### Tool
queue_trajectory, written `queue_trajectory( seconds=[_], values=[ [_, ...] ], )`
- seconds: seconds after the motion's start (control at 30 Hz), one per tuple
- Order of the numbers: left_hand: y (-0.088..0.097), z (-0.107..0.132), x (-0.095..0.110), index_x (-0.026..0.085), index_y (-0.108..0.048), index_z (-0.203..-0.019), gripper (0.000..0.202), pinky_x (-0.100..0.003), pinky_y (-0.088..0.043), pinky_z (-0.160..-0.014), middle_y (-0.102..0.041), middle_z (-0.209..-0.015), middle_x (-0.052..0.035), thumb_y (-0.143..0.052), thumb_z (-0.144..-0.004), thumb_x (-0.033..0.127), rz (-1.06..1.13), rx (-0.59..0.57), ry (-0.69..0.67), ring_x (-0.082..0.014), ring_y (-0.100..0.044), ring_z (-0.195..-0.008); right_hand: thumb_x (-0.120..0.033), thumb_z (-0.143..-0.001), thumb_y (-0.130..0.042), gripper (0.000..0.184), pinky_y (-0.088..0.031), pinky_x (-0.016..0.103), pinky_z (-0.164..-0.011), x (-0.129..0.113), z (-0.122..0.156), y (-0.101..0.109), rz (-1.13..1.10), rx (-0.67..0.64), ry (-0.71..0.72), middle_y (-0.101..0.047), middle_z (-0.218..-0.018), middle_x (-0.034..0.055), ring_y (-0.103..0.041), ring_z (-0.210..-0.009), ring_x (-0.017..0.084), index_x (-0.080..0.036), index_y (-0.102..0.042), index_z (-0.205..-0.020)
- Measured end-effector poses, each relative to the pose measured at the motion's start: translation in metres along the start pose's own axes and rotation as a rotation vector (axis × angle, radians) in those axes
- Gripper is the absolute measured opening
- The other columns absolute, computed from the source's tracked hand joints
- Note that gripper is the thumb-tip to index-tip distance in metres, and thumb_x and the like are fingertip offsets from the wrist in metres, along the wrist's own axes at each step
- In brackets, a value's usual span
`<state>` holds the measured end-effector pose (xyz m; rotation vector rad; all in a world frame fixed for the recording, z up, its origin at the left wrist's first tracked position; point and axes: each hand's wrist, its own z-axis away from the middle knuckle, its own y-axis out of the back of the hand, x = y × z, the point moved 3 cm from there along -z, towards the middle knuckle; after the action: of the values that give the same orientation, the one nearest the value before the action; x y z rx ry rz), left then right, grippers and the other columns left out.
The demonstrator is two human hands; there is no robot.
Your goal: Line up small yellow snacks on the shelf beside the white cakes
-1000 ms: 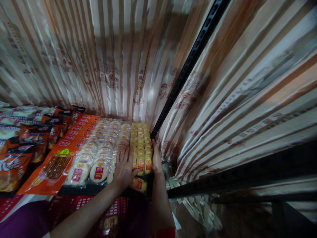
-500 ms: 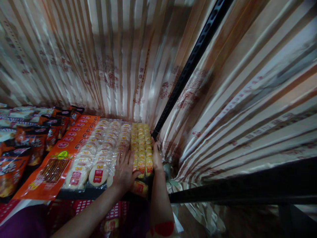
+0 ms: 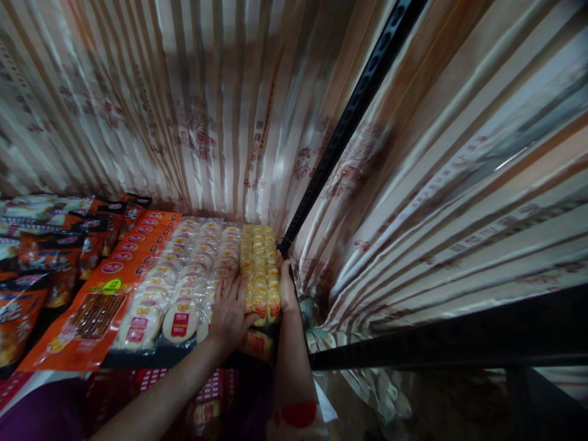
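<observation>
My left hand (image 3: 229,311) lies flat with its fingers stretched out, over the front of a row of clear-wrapped round rice crackers (image 3: 225,248). Its thumb reaches to the yellow-wrapped snack packs (image 3: 260,269), which stand in narrow rows at the shelf's right end. Along the right side of those yellow packs rests my right hand (image 3: 287,288), straight and open, partly hidden by the packs and the post. More rice cracker packs (image 3: 180,318) stand in rows to the left. One yellow pack (image 3: 256,345) lies lower, below the front of the yellow rows.
A slanting black shelf post (image 3: 340,144) rises beside my right hand, and a dark rail (image 3: 436,337) runs to the right. Orange stick-snack bags (image 3: 98,300) and black-and-orange bags (image 3: 50,263) fill the left. Pleated curtain (image 3: 206,110) hangs behind. Below is a red basket (image 3: 214,389).
The view has shifted slightly, so shelf and goods sit a little further left. Both hands keep nearly the same place against the packs.
</observation>
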<state>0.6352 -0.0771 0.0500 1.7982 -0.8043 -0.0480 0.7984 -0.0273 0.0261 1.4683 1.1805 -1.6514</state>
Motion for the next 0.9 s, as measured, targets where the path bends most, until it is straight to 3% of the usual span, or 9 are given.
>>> queue_trajectory(
  seconds=[0.17, 0.37, 0.53, 0.63, 0.73, 0.9],
  values=[
    [0.006, -0.001, 0.003, 0.008, -0.035, -0.134, 0.073, -0.054, -0.024, -0.107, -0.047, -0.134, -0.0188, -0.064, -0.072, 0.034, -0.028, -0.012, 0.006, -0.0334, -0.029, -0.134, -0.067, -0.084, -0.028, 0.064, -0.033, 0.04, -0.107, -0.007, 0.006, -0.005, -0.103, -0.065, -0.072, -0.061, -0.122, -0.0021, -0.043, -0.127, 0.02, -0.029, -0.048, -0.131],
    [0.006, 0.001, 0.001, 0.009, -0.034, -0.136, 0.073, -0.055, -0.024, -0.107, -0.044, -0.136, -0.0196, -0.061, -0.074, 0.038, -0.038, -0.015, 0.025, -0.0339, -0.03, -0.133, -0.067, -0.083, -0.031, 0.064, -0.034, 0.039, -0.106, -0.013, 0.012, -0.002, -0.136, -0.006, -0.054, -0.065, -0.116, 0.0007, -0.05, -0.121, 0.021, -0.026, -0.054, -0.126],
    [0.005, -0.002, -0.005, 0.01, -0.03, -0.139, 0.079, -0.055, -0.023, -0.107, -0.041, -0.139, -0.02, -0.056, -0.075, 0.048, -0.012, -0.01, 0.032, -0.0345, -0.028, -0.134, -0.069, -0.082, -0.031, 0.069, -0.036, 0.041, -0.103, -0.005, 0.009, 0.004, -0.203, -0.01, -0.094, -0.055, -0.13, 0.0019, -0.051, -0.12, 0.021, -0.026, -0.046, -0.133],
    [0.006, -0.013, -0.011, 0.006, -0.03, -0.138, 0.072, -0.054, -0.024, -0.107, -0.039, -0.14, -0.0216, -0.044, -0.083, 0.051, -0.006, 0.053, 0.09, -0.0336, -0.027, -0.135, -0.068, -0.081, -0.034, 0.068, -0.037, 0.041, -0.102, 0.001, 0.005, 0.008, -0.245, -0.001, -0.101, -0.052, -0.134, 0.0029, -0.049, -0.122, 0.021, -0.025, -0.046, -0.133],
    [0.004, -0.028, -0.013, 0.002, -0.031, -0.136, 0.061, -0.051, -0.024, -0.108, -0.039, -0.14, -0.0228, -0.028, -0.091, 0.043, -0.022, 0.09, 0.151, -0.0311, -0.027, -0.135, -0.068, -0.081, -0.035, 0.068, -0.039, 0.042, -0.101, 0.002, 0.004, 0.008, -0.255, 0.014, -0.103, -0.051, -0.134, 0.0028, -0.05, -0.121, 0.021, -0.026, -0.045, -0.134],
    [-0.01, -0.054, -0.008, 0.0, -0.038, -0.132, 0.061, -0.053, -0.023, -0.108, -0.044, -0.136, -0.0241, -0.026, -0.091, 0.044, -0.06, 0.058, 0.193, -0.0327, -0.032, -0.133, -0.069, -0.081, -0.034, 0.071, -0.038, 0.042, -0.103, -0.002, 0.007, 0.003, -0.251, -0.017, -0.109, -0.051, -0.134, 0.003, -0.052, -0.118, 0.022, -0.026, -0.042, -0.136]
  ],
)
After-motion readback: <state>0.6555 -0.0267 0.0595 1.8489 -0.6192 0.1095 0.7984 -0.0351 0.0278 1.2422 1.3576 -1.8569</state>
